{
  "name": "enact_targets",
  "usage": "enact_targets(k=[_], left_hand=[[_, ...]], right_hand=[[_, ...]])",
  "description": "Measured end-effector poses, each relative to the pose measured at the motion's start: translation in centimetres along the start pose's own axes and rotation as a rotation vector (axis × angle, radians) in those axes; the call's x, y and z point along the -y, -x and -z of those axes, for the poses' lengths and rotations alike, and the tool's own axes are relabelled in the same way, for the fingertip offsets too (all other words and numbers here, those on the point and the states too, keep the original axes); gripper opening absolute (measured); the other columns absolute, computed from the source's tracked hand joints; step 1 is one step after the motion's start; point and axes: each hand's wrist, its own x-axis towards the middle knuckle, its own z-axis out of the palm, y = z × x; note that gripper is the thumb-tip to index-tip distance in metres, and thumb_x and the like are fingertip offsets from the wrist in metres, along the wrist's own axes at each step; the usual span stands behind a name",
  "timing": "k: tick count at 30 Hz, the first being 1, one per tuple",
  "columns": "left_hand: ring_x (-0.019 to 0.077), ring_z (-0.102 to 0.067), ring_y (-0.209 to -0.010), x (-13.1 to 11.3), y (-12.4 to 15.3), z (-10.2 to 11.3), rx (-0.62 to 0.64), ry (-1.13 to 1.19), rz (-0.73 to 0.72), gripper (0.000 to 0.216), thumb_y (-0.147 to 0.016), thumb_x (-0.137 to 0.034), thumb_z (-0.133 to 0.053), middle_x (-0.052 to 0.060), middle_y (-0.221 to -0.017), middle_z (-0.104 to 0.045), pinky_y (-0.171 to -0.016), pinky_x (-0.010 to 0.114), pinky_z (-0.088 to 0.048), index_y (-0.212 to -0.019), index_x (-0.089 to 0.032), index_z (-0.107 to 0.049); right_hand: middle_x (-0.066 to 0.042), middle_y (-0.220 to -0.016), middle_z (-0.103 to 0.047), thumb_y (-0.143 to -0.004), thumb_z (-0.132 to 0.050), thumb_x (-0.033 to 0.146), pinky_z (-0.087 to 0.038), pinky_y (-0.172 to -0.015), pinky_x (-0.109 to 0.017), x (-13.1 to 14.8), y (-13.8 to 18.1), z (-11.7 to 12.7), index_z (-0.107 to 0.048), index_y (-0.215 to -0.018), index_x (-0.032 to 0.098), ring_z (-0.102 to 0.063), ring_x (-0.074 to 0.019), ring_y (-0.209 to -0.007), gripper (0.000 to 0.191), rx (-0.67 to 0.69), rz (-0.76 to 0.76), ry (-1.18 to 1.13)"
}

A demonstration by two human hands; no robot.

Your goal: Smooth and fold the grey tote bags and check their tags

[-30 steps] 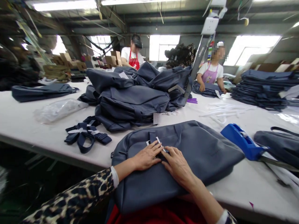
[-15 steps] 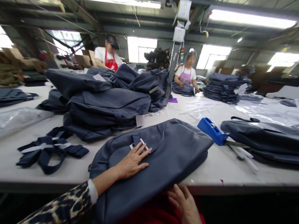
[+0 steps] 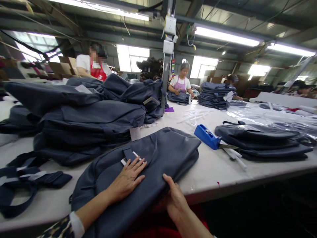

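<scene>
A dark blue backpack (image 3: 170,145) lies slanted across the near table edge, its lower end hanging over toward me. My left hand (image 3: 127,180) rests flat on its front with the fingers spread, over a strap loop and a small white tag (image 3: 135,157). On the near side, my right hand (image 3: 174,198) grips the backpack's edge, thumb on top; its other fingers are hidden underneath. Left of the backpack is a bundle of dark webbing straps (image 3: 32,180) with white wraps.
A heap of dark blue bags (image 3: 91,125) stands behind on the left. To the right are a blue tape dispenser (image 3: 206,136), white strips (image 3: 234,153) and stacked flat bags (image 3: 262,142). A metal post (image 3: 165,76) rises mid-table. Two co-workers (image 3: 95,67) (image 3: 182,82) stand across.
My right hand has moved up from below the table edge and taken hold of the backpack's near side. The left hand stays on the backpack. The view has turned to the right.
</scene>
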Motion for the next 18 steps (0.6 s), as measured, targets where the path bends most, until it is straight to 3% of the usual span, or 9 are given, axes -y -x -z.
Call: enact_targets(k=[3,5,10,14,18], left_hand=[[0.0256,-0.030,-0.147,1.0,-0.3,-0.2,-0.001,0.139,0.075,0.055,-0.102,-0.048,-0.031,0.004,-0.157,-0.036,-0.120,0.057,-0.020,-0.154,-0.029,-0.029],[0.0256,-0.032,-0.146,1.5,-0.6,0.2,-0.032,0.252,0.131,0.056,-0.102,-0.049,-0.028,0.005,-0.156,-0.038,-0.121,0.056,-0.019,-0.153,-0.027,-0.032],[0.0264,-0.030,-0.146,0.5,-2.7,3.4,-0.170,0.546,0.241,0.069,-0.097,-0.061,-0.027,0.007,-0.157,-0.036,-0.122,0.049,-0.022,-0.151,-0.020,-0.037],[0.0284,-0.024,-0.149,-4.0,-6.9,7.0,-0.269,0.679,0.280,0.078,-0.093,-0.069,-0.029,0.006,-0.159,-0.031,-0.123,0.050,-0.015,-0.153,-0.018,-0.033],[0.0261,-0.016,-0.151,-10.8,-14.2,9.9,-0.392,0.798,0.131,0.074,-0.097,-0.063,-0.028,0.004,-0.163,-0.022,-0.125,0.047,-0.012,-0.156,-0.019,-0.022]], right_hand=[[-0.005,-0.083,-0.074,-0.059,-0.081,0.030,-0.054,-0.062,-0.030,1.0,-1.2,-1.5,-0.061,-0.099,0.016,-0.068,-0.0202,-0.072,0.047,-0.054,0.059,0.060],[-0.003,-0.083,-0.074,-0.057,-0.081,0.027,-0.053,-0.062,-0.027,2.0,-1.5,-2.9,-0.062,-0.094,0.016,-0.067,-0.0179,-0.071,0.043,-0.013,0.133,0.074],[-0.001,-0.080,-0.074,-0.056,-0.077,0.023,-0.054,-0.071,-0.026,6.7,-1.7,-7.4,-0.065,-0.085,0.017,-0.067,-0.0161,-0.074,0.032,0.118,0.314,0.096],[0.002,-0.067,-0.070,-0.055,-0.077,0.021,-0.054,-0.065,-0.027,14.1,-1.6,-9.6,-0.067,-0.077,0.017,-0.067,-0.0186,-0.069,0.024,0.216,0.451,0.167],[0.002,-0.070,-0.071,-0.054,-0.077,0.014,-0.054,-0.064,-0.024,24.9,0.5,-10.1,-0.070,-0.077,0.012,-0.069,-0.0195,-0.076,0.024,0.291,0.624,0.229]])
